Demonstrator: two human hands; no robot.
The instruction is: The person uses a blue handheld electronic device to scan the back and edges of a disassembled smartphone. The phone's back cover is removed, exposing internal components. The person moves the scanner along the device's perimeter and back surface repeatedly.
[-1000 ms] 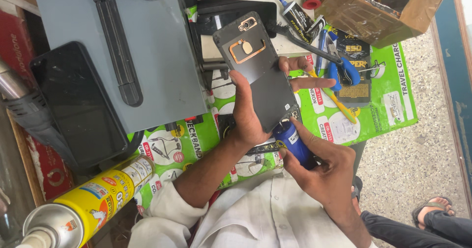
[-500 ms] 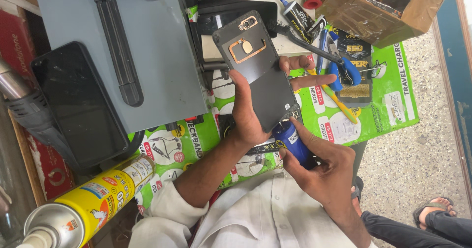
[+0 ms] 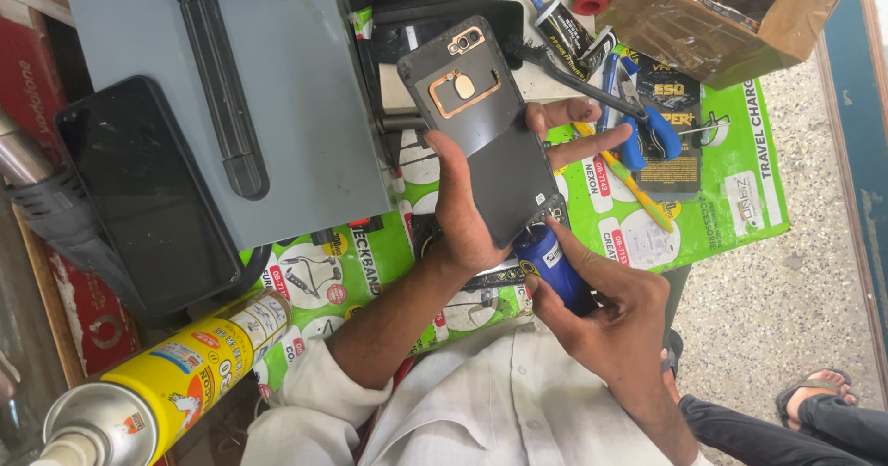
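A work table covered by a green printed sheet [image 3: 740, 198] carries everything. Just beyond the fingers of the left hand [image 3: 467, 216] lie blue-handled pliers [image 3: 647, 128], a yellow-handled tool [image 3: 634, 184] and a black glue tube [image 3: 560, 27]. Farther out stands an open cardboard box [image 3: 731, 22]. To the left of that hand sits a grey machine block [image 3: 296, 105], with a black phone [image 3: 148, 193] past it. A yellow spray can [image 3: 176, 374] lies near the left forearm.
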